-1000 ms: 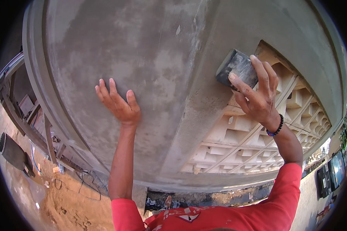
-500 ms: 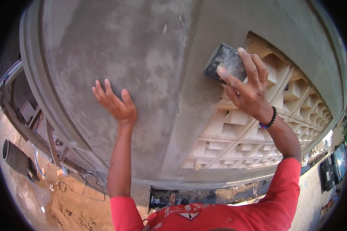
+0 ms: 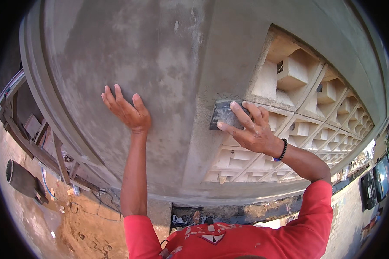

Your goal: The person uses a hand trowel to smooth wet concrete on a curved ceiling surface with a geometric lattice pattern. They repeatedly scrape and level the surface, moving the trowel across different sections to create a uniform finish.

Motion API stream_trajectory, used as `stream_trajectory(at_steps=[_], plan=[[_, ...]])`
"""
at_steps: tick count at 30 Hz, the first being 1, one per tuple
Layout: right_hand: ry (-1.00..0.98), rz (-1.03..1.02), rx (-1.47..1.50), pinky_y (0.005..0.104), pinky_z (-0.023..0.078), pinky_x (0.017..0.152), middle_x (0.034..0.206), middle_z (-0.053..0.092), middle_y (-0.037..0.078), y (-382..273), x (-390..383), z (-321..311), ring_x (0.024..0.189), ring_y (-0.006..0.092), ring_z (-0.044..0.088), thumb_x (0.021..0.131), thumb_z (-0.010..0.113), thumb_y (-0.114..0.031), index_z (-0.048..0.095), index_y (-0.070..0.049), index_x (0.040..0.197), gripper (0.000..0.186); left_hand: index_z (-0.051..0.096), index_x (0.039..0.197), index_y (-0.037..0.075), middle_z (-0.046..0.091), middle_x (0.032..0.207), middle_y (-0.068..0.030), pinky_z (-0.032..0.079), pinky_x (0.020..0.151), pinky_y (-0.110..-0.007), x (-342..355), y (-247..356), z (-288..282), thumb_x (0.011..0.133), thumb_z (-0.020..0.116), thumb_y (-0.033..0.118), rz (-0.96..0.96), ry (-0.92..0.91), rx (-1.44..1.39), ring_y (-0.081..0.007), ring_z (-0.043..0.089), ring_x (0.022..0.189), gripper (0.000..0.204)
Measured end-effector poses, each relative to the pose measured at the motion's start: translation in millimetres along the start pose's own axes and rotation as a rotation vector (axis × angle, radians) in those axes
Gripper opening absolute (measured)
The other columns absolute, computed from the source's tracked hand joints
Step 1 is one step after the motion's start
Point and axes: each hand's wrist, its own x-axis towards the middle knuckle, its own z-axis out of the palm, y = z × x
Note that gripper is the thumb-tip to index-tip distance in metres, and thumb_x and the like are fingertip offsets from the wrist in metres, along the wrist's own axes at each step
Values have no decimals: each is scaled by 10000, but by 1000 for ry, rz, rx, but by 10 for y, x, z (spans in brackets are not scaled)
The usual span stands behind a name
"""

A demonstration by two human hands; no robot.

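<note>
My left hand (image 3: 127,111) lies with its fingers spread against the grey plastered wall (image 3: 160,52). In my right hand (image 3: 257,134) is a dark rectangular block (image 3: 224,115), gripped between thumb and fingers; its exact kind cannot be told. The block rests on the plaster strip (image 3: 201,136) beside a panel of pale, hollow screen blocks (image 3: 291,71), at the panel's left edge. Its far side against the wall is hidden. A dark beaded bracelet (image 3: 282,150) circles my right wrist.
A moulded ridge (image 3: 52,99) runs down the wall's left side. Beyond it stand wooden framing (image 3: 58,159) and a dark bucket (image 3: 23,179) on sandy ground (image 3: 90,228). A dark vehicle (image 3: 376,183) is at the far right.
My right hand has moved down and to the left with the block, from beside the panel's upper part to lower along its left edge. My left hand stays nearly in place.
</note>
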Motion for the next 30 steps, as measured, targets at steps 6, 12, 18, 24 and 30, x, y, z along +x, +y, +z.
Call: stream_trajectory(at_steps=[6,12,18,24,30], plan=[[359,256,-109,427,360,870,1466,448,121,750,1048,-268,1232,319,432,781,782,-190,670,-371,1237,503,389,1484,30,276,1584,-206,188,1186,-568,34,-156,-38,1031,451,354,36,21,52,-421,195,1483,560],[472,163,-111,433,355,848,1413,477,111,545,1591,-36,1208,314,435,814,753,-238,695,-354,1178,387,389,1482,31,271,1582,-211,193,1186,-567,43,-154,38,1035,447,369,38,14,44,-423,214,1478,563],[425,600,-146,454,404,857,1361,540,136,1480,1210,-865,1158,312,520,843,741,-282,700,-365,1219,387,400,1474,12,281,1577,-216,197,1188,-552,49,-210,-22,1042,444,355,41,31,50,-418,222,1476,553],[691,693,-402,460,374,1082,1387,550,169,2360,-110,-1229,1275,356,482,867,749,-338,684,-313,1299,437,405,1469,7,283,1575,-215,203,1186,-549,13,-145,38,1045,445,340,40,40,47,-411,233,1472,541],[690,668,-294,485,379,1061,1383,519,213,1791,580,-940,1260,377,478,836,750,-258,697,-248,1271,438,413,1466,20,280,1573,-204,209,1180,-576,45,-141,7,1049,428,372,37,41,14,-420,232,1469,546]])
